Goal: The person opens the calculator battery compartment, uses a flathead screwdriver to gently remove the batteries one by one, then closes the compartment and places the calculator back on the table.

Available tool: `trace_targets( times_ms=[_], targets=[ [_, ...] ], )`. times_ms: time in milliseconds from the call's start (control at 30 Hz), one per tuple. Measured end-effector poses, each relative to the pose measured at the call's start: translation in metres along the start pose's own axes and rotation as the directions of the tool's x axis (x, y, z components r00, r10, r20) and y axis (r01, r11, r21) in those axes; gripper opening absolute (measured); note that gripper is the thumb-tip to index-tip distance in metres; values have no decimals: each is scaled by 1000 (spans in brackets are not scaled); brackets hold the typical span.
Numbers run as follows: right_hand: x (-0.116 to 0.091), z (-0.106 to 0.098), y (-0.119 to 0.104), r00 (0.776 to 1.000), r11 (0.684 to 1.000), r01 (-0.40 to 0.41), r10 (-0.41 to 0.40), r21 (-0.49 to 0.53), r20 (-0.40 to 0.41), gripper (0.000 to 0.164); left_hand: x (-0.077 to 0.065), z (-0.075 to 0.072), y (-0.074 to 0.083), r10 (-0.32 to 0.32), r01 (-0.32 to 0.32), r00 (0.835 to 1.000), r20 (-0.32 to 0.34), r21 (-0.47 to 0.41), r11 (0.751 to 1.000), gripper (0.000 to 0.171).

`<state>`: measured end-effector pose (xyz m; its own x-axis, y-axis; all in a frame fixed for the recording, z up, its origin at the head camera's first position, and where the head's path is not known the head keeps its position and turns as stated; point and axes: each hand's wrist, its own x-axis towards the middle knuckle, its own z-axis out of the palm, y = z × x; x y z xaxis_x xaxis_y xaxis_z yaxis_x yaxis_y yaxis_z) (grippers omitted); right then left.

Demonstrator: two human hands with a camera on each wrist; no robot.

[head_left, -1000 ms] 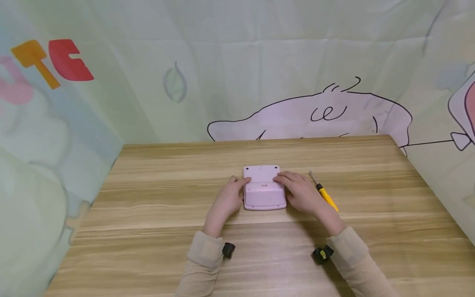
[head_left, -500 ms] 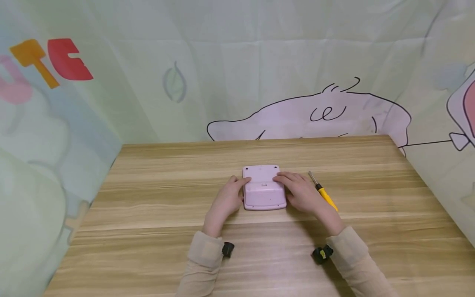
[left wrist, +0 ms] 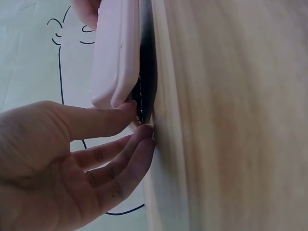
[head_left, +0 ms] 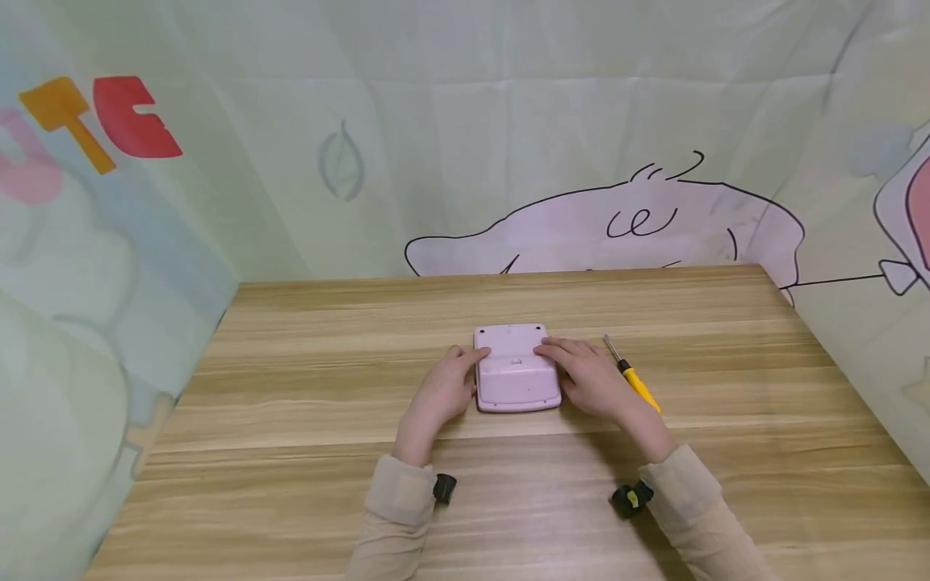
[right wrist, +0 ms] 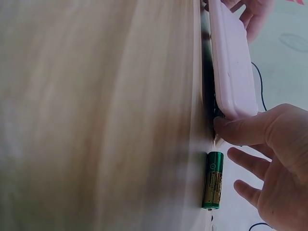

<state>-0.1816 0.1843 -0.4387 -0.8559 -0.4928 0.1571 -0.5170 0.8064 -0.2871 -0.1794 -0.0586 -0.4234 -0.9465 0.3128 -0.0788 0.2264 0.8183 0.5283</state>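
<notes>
A pink calculator (head_left: 518, 387) lies back side up on the wooden table, its raised battery section toward the person. My left hand (head_left: 446, 387) grips its left edge, one finger reaching onto the back. In the left wrist view, the thumb presses the near corner of the calculator (left wrist: 115, 62) while curled fingertips meet the edge by the table. On the opposite side, my right hand (head_left: 588, 379) holds the right edge, fingers over the back. The right wrist view shows the thumb at the near corner of the calculator (right wrist: 236, 67) and the other fingers loosely bent. Its dark underside faces the table.
A screwdriver (head_left: 639, 387) with a yellow handle lies right of my right hand. A green and gold battery (right wrist: 213, 180) lies on the table beneath that hand, hidden in the head view. A printed curtain (head_left: 465, 145) hangs behind the table's far edge.
</notes>
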Motion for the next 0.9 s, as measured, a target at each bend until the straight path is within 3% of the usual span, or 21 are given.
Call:
trace_targets(
  times_ms=[900],
  targets=[
    [-3,-3,1,999,993,-42,40,109,20,51,-5,1,-2,-8,7,1000,-13,-33,999,55]
  ],
)
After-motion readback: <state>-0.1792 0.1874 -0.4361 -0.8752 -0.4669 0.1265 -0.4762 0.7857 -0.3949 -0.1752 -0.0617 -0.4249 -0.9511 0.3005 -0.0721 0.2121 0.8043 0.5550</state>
